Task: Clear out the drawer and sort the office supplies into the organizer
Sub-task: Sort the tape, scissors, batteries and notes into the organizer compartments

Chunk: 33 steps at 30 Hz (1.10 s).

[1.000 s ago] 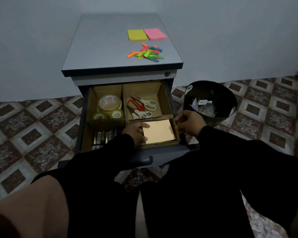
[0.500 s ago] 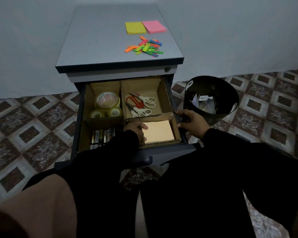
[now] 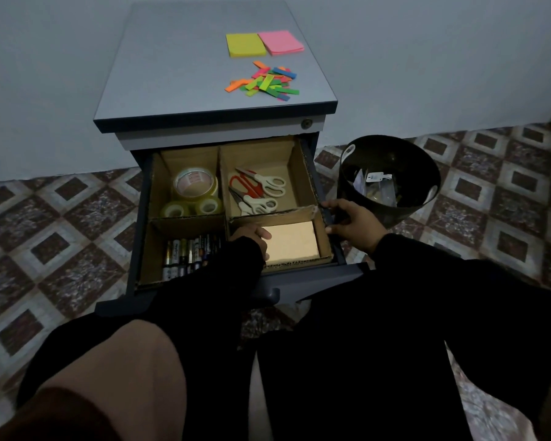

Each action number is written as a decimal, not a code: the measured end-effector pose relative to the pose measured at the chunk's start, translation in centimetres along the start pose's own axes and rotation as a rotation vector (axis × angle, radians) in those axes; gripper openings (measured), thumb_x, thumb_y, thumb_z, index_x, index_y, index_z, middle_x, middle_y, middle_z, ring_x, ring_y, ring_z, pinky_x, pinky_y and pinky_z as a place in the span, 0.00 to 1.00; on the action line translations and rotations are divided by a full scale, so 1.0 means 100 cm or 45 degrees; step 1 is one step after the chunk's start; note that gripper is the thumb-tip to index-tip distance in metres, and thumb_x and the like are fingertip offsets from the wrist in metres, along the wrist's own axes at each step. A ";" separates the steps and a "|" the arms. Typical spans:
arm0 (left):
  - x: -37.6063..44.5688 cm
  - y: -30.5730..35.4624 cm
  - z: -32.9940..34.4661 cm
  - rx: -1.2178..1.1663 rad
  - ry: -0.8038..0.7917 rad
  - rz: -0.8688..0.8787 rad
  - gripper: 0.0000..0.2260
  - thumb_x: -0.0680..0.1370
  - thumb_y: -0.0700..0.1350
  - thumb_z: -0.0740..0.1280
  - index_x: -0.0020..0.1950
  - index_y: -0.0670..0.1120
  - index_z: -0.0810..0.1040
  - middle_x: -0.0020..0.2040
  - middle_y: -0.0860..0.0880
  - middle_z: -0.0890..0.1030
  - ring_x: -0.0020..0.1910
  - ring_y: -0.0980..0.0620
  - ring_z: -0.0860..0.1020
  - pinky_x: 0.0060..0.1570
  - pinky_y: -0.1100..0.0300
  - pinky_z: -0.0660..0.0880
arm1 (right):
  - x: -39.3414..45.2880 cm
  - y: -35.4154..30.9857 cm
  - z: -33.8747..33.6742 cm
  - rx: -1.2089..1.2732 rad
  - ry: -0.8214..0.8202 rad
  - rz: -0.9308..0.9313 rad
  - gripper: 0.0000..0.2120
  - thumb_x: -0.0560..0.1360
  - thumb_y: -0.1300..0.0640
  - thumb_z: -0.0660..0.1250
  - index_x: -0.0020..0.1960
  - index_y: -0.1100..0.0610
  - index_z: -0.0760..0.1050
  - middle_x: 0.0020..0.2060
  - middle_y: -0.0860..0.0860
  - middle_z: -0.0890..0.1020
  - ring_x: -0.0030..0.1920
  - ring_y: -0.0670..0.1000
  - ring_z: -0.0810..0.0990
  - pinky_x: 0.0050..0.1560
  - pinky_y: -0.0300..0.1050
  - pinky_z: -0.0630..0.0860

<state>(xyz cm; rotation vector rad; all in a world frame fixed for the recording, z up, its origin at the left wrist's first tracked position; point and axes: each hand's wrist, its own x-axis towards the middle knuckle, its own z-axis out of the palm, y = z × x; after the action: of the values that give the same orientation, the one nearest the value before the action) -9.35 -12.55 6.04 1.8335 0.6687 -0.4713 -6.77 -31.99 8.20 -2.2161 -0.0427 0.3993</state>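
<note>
The brown cardboard organizer [image 3: 303, 173] in the open drawer holds tapes, scissors, batteries and a pale orange paper pad [image 3: 291, 241]. The left hand [image 3: 252, 238] rests on this pad with curled fingers; the right hand [image 3: 352, 222] grips the drawer's right edge. The yellow and pink note pads [image 3: 263, 43] and coloured paper strips [image 3: 264, 82] on the cabinet top are not yet sorted.

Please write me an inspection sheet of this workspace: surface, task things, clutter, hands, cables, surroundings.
Surface: grey cabinet top carries yellow sticky pad, pink sticky pad, coloured paper flags.
Task things: cardboard organizer in open drawer holds tape rolls, scissors, batteries, pale orange pad.
Clutter: nothing seen.
Hands: left hand rests on pad; right hand grips drawer side.
Cables: nothing seen.
Surroundings: black bin, tiled floor.
</note>
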 end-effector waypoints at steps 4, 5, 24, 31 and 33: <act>0.003 -0.002 0.002 0.028 -0.027 0.001 0.16 0.76 0.25 0.60 0.36 0.44 0.71 0.30 0.44 0.69 0.21 0.53 0.72 0.14 0.70 0.66 | 0.001 0.003 0.001 0.060 -0.006 0.009 0.24 0.72 0.68 0.68 0.66 0.56 0.71 0.53 0.52 0.71 0.54 0.49 0.71 0.59 0.45 0.73; 0.004 -0.003 0.002 0.026 -0.025 -0.006 0.16 0.76 0.25 0.60 0.35 0.44 0.71 0.30 0.44 0.69 0.21 0.52 0.72 0.15 0.70 0.66 | 0.001 0.003 0.001 0.067 -0.005 0.009 0.24 0.72 0.68 0.68 0.66 0.56 0.71 0.53 0.51 0.71 0.54 0.49 0.71 0.56 0.43 0.72; 0.002 -0.001 -0.006 0.067 -0.163 -0.017 0.19 0.74 0.27 0.64 0.65 0.36 0.72 0.35 0.49 0.73 0.47 0.51 0.72 0.32 0.65 0.70 | 0.002 0.006 0.004 0.043 0.025 0.002 0.23 0.72 0.69 0.68 0.65 0.57 0.71 0.61 0.58 0.75 0.60 0.54 0.74 0.60 0.45 0.72; 0.002 0.003 -0.002 -0.011 -0.240 -0.076 0.19 0.80 0.29 0.55 0.71 0.32 0.62 0.69 0.32 0.66 0.70 0.38 0.65 0.65 0.53 0.64 | 0.003 0.006 0.003 0.017 0.019 -0.008 0.24 0.71 0.69 0.69 0.65 0.57 0.72 0.61 0.57 0.75 0.57 0.52 0.74 0.59 0.45 0.73; 0.003 0.001 -0.002 -0.010 -0.201 -0.051 0.18 0.80 0.30 0.55 0.71 0.33 0.63 0.69 0.32 0.66 0.69 0.36 0.66 0.62 0.52 0.68 | 0.003 0.006 0.003 0.010 0.015 -0.013 0.24 0.71 0.69 0.69 0.65 0.57 0.72 0.61 0.57 0.75 0.59 0.53 0.74 0.62 0.49 0.72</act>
<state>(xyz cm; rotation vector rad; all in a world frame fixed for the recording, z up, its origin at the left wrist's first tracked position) -9.06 -12.36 6.05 1.7575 0.5992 -0.6320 -6.62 -32.09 7.50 -2.2095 -0.0456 0.3799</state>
